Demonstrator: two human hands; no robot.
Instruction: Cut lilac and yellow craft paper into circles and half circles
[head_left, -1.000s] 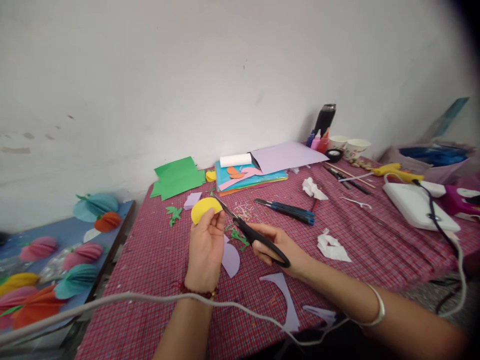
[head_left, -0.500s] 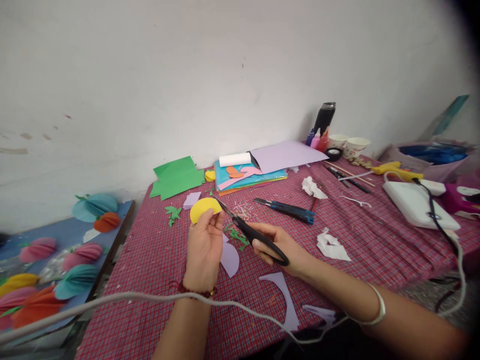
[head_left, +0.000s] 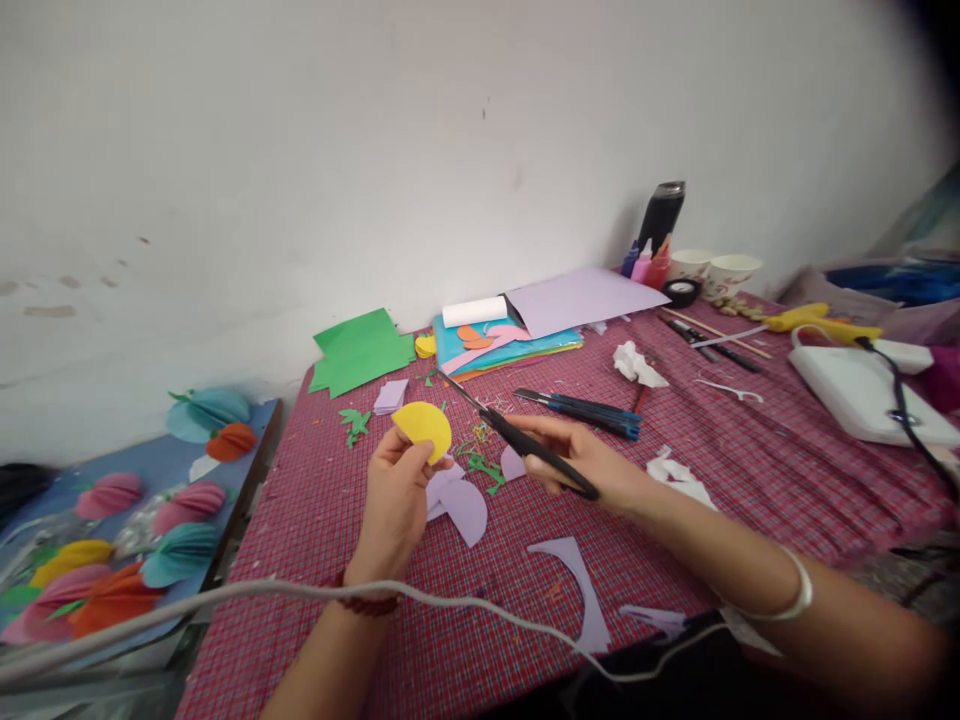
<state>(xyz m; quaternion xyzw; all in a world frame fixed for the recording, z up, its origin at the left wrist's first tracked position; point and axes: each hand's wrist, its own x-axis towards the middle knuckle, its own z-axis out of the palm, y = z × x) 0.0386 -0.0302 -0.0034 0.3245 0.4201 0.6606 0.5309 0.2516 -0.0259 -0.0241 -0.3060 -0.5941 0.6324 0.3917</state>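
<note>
My left hand (head_left: 394, 495) pinches a folded yellow paper half-circle (head_left: 424, 427) and holds it up above the red checked tablecloth (head_left: 315, 520). My right hand (head_left: 581, 460) grips black-handled scissors (head_left: 517, 435); their blades point up and left, a short way from the yellow piece and apart from it. Lilac half-circle pieces (head_left: 457, 500) lie on the cloth just under my hands.
Green paper (head_left: 360, 350), a stack of coloured sheets (head_left: 502, 340) and a lilac sheet (head_left: 581, 297) lie at the back. A blue craft knife (head_left: 585, 407), crumpled tissue, cups, a yellow glue gun (head_left: 817, 322) and a white pad are right. Paper fruit decorations (head_left: 112, 540) sit lower left. A white cable crosses in front.
The scissors have drawn away from the yellow piece, which had the blades at its edge before. My left hand turned the piece a little. The view shifted slightly.
</note>
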